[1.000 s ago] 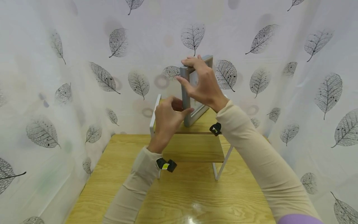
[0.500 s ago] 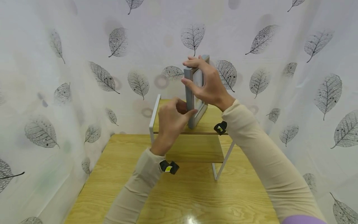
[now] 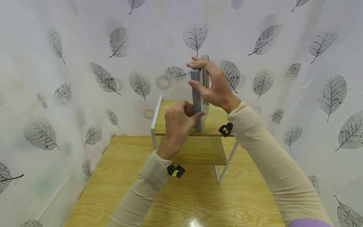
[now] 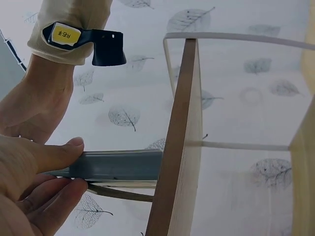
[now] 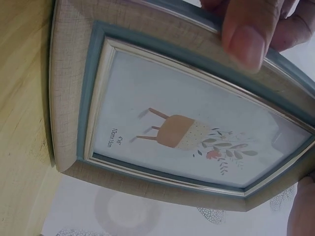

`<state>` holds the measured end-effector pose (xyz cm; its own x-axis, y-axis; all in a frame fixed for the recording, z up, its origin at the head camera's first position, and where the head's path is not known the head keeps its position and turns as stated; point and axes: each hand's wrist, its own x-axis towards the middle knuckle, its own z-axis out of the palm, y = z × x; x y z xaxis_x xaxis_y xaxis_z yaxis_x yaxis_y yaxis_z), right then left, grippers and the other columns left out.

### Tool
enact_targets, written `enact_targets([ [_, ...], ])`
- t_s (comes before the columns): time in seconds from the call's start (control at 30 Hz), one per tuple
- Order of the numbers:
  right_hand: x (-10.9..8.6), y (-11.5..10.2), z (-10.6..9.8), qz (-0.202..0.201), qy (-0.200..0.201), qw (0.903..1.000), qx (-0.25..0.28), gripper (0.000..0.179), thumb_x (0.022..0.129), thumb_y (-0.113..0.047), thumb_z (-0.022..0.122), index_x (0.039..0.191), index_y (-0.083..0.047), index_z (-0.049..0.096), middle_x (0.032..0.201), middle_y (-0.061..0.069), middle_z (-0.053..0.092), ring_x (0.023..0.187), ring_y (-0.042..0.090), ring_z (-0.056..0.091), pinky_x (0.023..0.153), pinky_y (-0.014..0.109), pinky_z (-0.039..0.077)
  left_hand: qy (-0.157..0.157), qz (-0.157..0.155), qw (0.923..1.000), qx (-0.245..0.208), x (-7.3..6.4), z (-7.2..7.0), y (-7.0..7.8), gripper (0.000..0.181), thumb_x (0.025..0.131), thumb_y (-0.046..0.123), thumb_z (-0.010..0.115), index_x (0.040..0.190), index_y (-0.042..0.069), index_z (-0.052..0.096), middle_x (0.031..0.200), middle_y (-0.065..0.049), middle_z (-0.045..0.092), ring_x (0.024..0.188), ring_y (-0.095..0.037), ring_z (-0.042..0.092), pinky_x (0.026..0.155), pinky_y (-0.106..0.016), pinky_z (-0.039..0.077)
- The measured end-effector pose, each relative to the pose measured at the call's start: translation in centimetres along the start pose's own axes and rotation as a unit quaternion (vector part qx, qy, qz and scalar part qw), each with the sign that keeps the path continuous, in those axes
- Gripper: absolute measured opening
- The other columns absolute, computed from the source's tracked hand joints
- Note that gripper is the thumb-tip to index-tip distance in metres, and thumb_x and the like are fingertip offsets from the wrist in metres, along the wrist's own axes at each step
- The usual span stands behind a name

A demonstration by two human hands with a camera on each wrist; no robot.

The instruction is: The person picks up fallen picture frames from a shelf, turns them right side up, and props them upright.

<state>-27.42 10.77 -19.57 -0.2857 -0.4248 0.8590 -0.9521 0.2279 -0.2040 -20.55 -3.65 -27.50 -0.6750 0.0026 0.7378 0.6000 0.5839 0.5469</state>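
A picture frame point(image 3: 196, 94) stands upright on the top board of a small two-tier wooden shelf point(image 3: 219, 121), its narrow grey side towards me. My left hand point(image 3: 178, 126) pinches that near side low down, thumb on the front face and fingers behind. Higher up, my right hand point(image 3: 214, 85) holds the upper near corner, with fingers over the top edge and thumb at the side. In the right wrist view the frame's front point(image 5: 74, 93) shows a beige and blue-green border around a printed picture of a vase with leaves. The frame's back is hidden.
White metal side supports point(image 3: 157, 113) hold the shelf, and a lower board point(image 3: 204, 151) sits beneath the top one. The shelf stands on a wood-grain table point(image 3: 113, 183). A pale leaf-printed curtain point(image 3: 85, 41) hangs behind and on both sides.
The picture frame has turned on the shelf, so its front shows less and its near side points more towards me. The near side and both hands have shifted right.
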Motion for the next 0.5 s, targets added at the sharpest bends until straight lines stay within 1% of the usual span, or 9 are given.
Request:
enact_targets([
  [0.1,-0.2,0.2,-0.1,-0.011,0.007,0.9998,0.015,0.034,0.089,0.007,0.071,0.120,0.010,0.059,0.128,0.022,0.066,0.139,0.030,0.048,0.121,0.038,0.028,-0.010,0.006,0.9999,0.002,-0.1,-0.2,0.0,0.030,0.079,0.024,0.089,0.089,0.004,0.068,0.080,-0.005,0.073,0.068,-0.012,0.070,0.063,-0.024,0.057],
  [0.23,-0.2,0.5,-0.2,-0.036,0.009,0.9989,0.030,0.033,0.089,0.008,0.070,0.119,0.012,0.058,0.126,0.024,0.066,0.138,0.034,0.048,0.120,0.043,0.030,-0.025,-0.002,0.9997,-0.001,-0.4,-0.9,-0.2,0.029,0.081,0.025,0.087,0.090,0.003,0.070,0.083,-0.005,0.074,0.072,-0.013,0.072,0.065,-0.023,0.057],
  [0.37,-0.4,0.8,-0.4,-0.043,0.006,0.9973,0.059,0.031,0.090,0.011,0.066,0.119,0.014,0.055,0.125,0.029,0.064,0.139,0.040,0.045,0.119,0.045,0.032,-0.043,-0.009,0.9990,-0.012,-0.7,-1.7,-0.4,0.025,0.085,0.020,0.084,0.095,0.000,0.073,0.088,-0.007,0.075,0.074,-0.016,0.074,0.067,-0.023,0.059],
  [0.5,-0.7,0.9,-0.9,-0.048,0.010,0.9952,0.084,0.031,0.089,0.015,0.064,0.118,0.016,0.054,0.125,0.033,0.062,0.139,0.047,0.042,0.119,0.047,0.031,-0.070,-0.011,0.9975,-0.009,-0.9,-1.8,-0.8,0.017,0.089,0.012,0.079,0.099,-0.001,0.075,0.092,-0.009,0.077,0.076,-0.018,0.075,0.069,-0.026,0.060],
])
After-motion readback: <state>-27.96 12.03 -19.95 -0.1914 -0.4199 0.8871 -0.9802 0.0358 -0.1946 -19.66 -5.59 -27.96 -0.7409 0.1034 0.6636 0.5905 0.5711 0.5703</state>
